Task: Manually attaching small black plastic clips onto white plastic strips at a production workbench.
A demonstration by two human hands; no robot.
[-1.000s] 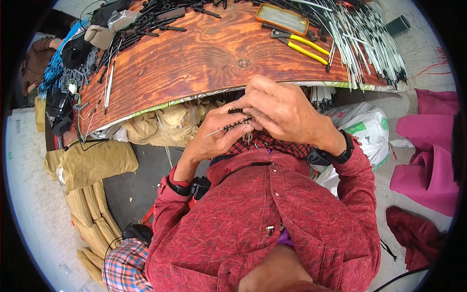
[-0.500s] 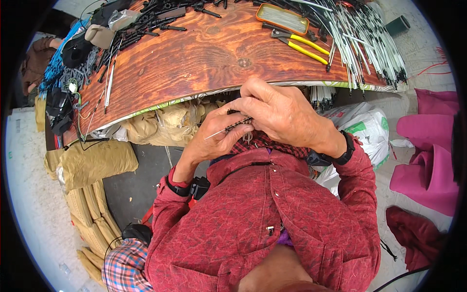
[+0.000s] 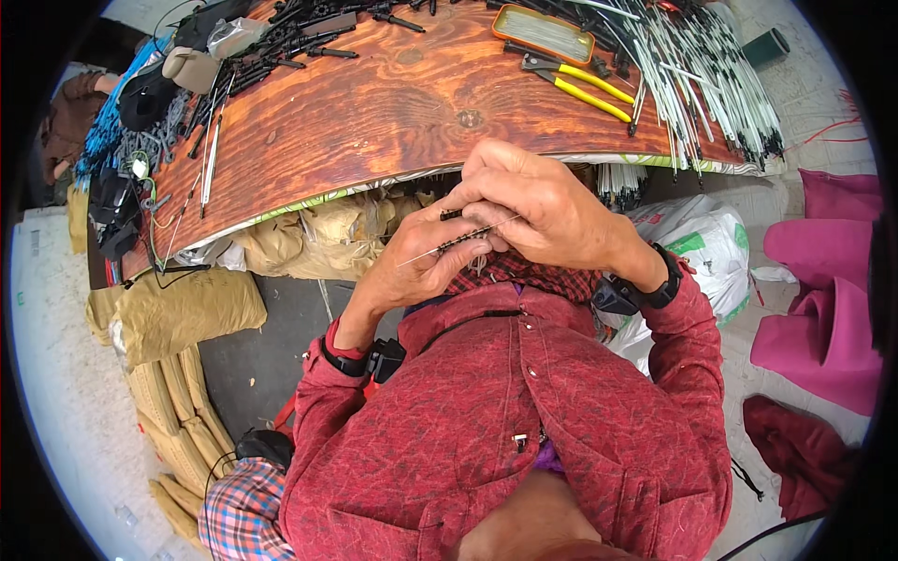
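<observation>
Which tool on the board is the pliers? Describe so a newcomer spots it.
Start at the wooden board and go to its far right part. The pliers lie flat between an orange-rimmed tray and the white rods; only they have yellow handles.

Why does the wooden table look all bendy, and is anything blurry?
In the head view the fisheye lens curves the wooden table near the rim; daylight is soft and even; both hands, left hand and right hand, and the thin wire look sharp.
</observation>
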